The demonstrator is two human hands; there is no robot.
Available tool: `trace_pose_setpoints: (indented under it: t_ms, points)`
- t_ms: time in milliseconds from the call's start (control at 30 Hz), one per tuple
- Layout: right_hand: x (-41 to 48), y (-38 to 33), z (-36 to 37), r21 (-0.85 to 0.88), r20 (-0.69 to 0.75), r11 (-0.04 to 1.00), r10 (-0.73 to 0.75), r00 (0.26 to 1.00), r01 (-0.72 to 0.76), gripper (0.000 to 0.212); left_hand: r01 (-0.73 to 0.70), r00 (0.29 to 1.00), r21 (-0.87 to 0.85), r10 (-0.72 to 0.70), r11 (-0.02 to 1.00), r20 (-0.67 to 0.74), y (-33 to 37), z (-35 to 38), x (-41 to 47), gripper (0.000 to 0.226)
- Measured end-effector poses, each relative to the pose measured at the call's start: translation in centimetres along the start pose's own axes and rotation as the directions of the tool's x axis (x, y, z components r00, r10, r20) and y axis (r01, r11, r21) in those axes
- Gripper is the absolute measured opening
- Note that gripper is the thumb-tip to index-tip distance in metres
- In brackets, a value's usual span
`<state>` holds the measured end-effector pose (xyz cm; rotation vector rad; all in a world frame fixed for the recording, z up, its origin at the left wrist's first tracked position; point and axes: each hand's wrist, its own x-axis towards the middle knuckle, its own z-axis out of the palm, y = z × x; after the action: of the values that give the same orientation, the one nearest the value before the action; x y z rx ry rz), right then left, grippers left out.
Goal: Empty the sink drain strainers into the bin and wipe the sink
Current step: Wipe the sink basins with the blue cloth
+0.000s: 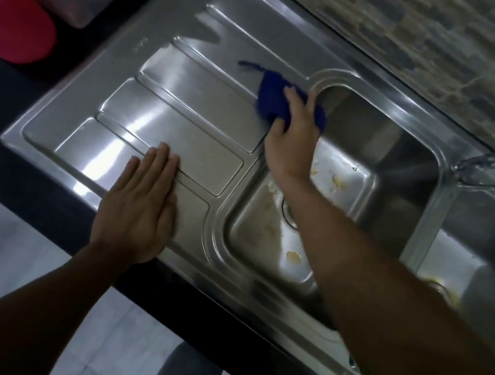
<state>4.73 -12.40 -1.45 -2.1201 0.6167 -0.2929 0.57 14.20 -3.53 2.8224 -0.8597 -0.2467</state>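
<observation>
Right hand (296,129) grips blue cloth (272,92) at drainboard's (189,94) inner edge; left hand (140,205) flat, fingers straight, bracing. Suggest long overlapping strokes toward the basin (366,125), where scraps (339,183) sit.

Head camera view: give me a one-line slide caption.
Right hand grips a blue cloth on the steel drainboard beside the basin, left hand flat nearby; food scraps dot the basin.

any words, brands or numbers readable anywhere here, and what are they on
Nothing can be read in this view.
Small stamped mark near the far left corner of the drainboard: too small and blurred to read.
Blue cloth: no print shows.
Pink container on the counter: blurred, no label shows.
</observation>
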Motion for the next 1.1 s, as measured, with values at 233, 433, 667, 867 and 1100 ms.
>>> trace_pose_setpoints:
  t_ms: [233,433,667,867,1100]
  points:
    - [-2.9,2.5,0.6,-0.032,0.059,0.997,-0.073,0.996,0.075,0.055,-0.022,1.000,0.038,0.021,0.999,0.014,0.2,-0.3,0.2,0.065]
    - [10.1,3.2,-3.0,-0.332,0.001,0.943,0.023,1.000,-0.021,0.050,-0.031,0.999,0.043,0.031,0.999,0.010,0.1,-0.2,0.1,0.064]
    - [-2.6,1.9,-0.8,-0.174,0.136,0.975,-0.116,0.984,0.139,0.049,-0.036,0.999,0.034,0.036,0.999,0.019,0.0,-0.4,0.2,0.065]
    - [-17.8,0.6,-0.5,-0.065,0.353,0.964,-0.220,0.909,0.259,0.055,-0.025,1.000,-0.006,0.025,1.000,0.008,0.4,-1.2,0.1,0.066]
    - [-22.0,2.9,-3.1,-0.165,0.455,0.944,-0.183,0.871,0.285,0.061,-0.009,0.997,-0.122,0.000,0.992,-0.074,1.5,-1.2,-1.5,0.063]
